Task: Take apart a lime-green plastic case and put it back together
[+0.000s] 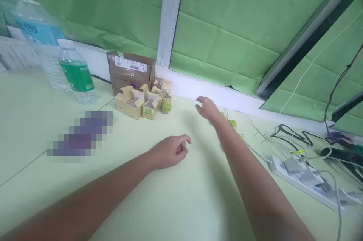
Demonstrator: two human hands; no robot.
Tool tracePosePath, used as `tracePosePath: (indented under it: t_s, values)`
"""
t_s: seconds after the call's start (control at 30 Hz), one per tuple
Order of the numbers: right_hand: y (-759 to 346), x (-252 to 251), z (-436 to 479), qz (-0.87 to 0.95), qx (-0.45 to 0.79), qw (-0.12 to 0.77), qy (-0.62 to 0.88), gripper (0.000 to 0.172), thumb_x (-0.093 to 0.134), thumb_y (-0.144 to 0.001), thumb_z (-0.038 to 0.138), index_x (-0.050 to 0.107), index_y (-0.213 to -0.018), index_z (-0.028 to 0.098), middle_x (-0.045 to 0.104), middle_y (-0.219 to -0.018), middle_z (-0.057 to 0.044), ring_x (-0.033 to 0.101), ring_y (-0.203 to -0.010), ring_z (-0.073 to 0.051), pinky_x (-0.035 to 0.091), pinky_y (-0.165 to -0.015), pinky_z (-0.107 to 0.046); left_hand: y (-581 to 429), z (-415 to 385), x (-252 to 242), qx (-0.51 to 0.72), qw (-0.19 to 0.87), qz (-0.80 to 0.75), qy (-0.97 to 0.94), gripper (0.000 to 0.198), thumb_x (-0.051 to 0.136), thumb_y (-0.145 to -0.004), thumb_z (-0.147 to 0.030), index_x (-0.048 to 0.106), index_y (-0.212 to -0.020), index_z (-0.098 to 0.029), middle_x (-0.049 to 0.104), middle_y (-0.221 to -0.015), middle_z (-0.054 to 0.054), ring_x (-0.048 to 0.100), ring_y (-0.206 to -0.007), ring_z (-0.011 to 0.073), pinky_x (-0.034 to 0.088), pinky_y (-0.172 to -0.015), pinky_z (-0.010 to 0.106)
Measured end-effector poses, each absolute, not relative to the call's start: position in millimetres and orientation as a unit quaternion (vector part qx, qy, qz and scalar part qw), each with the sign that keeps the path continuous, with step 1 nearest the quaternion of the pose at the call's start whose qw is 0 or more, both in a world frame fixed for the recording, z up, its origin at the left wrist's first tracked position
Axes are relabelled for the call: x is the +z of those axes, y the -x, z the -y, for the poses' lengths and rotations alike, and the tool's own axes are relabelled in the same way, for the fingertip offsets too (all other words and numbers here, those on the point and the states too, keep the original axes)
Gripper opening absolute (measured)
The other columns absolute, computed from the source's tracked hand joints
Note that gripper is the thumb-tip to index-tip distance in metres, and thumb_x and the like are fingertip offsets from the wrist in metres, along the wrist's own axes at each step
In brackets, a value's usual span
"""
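Observation:
My left hand [171, 152] is low over the pale table [159, 207], its fingers loosely curled, a gap below the index finger and no object visible in it. Farther forward, my right hand [209, 109] reaches out near the wall, thumb and fingers apart and nothing seen between them. Left of it stands a small green-lidded jar [166, 108], touched by neither hand. Beside the jar are several small beige boxes [134, 105] with their flaps up. Small yellow-green pieces [232, 123] lie beyond my right forearm, which partly hides them.
Behind the small boxes stands an opened brown carton [130, 69]. Two water bottles, one green-labelled [78, 76] and a larger blue-labelled one [39, 33], stand at left. A power strip [300, 180] with plugs and tangled cables [292, 139] occupies the right. Green blinds [227, 25] hang behind.

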State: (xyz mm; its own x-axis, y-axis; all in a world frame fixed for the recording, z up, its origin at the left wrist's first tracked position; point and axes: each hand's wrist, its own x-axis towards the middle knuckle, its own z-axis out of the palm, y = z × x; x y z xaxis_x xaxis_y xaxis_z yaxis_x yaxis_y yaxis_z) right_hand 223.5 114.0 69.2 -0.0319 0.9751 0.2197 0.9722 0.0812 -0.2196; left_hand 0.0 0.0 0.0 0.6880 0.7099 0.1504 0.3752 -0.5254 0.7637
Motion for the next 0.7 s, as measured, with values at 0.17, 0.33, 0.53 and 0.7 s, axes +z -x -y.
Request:
tracePosePath:
  t_s: [0.17,0.33,0.53,0.7]
  values:
    - [-291.6,73.9,-90.8,0.621,-0.029,0.038,0.782,0.025,0.063,-0.081,0.012,0.073,-0.103,0.014,0.069,-0.111,-0.021,0.057,-0.117,-0.039,0.040,-0.098,-0.058,-2.0,-2.1,-1.8,0.240,0.377,-0.328,-0.832,0.018,0.051,-0.091,-0.034,0.058,-0.104,-0.025,0.060,-0.073,-0.003,0.049,-0.060,0.0131,0.038,-0.056,0.026]
    - [-300.6,62.3,-77.1,0.633,-0.040,0.018,0.773,0.024,0.054,-0.088,0.015,0.075,-0.099,0.019,0.072,-0.106,-0.016,0.060,-0.112,-0.032,0.042,-0.095,-0.047,-1.8,-5.5,-6.7,0.273,0.396,-0.342,-0.807,0.020,0.052,-0.090,-0.037,0.061,-0.102,-0.024,0.059,-0.076,-0.002,0.051,-0.062,0.0126,0.040,-0.058,0.025]
    - [-274.5,58.1,-53.9,0.686,-0.019,0.069,0.724,0.024,0.052,-0.093,0.025,0.073,-0.102,0.021,0.074,-0.105,-0.011,0.065,-0.101,-0.026,0.046,-0.085,-0.033,-2.8,-8.8,-5.7,0.316,0.366,-0.351,-0.802,0.022,0.053,-0.089,-0.036,0.062,-0.101,-0.021,0.062,-0.085,0.002,0.056,-0.072,0.0147,0.046,-0.067,0.027]
    - [-241.6,49.7,-11.7,0.757,0.039,0.135,0.638,0.024,0.050,-0.094,0.020,0.072,-0.101,0.025,0.075,-0.106,-0.004,0.068,-0.095,-0.018,0.048,-0.082,-0.027,-2.3,-3.0,2.0,0.341,0.343,-0.363,-0.796,0.032,0.059,-0.087,-0.042,0.059,-0.113,-0.023,0.065,-0.114,0.007,0.060,-0.100,0.0215,0.050,-0.083,0.034]
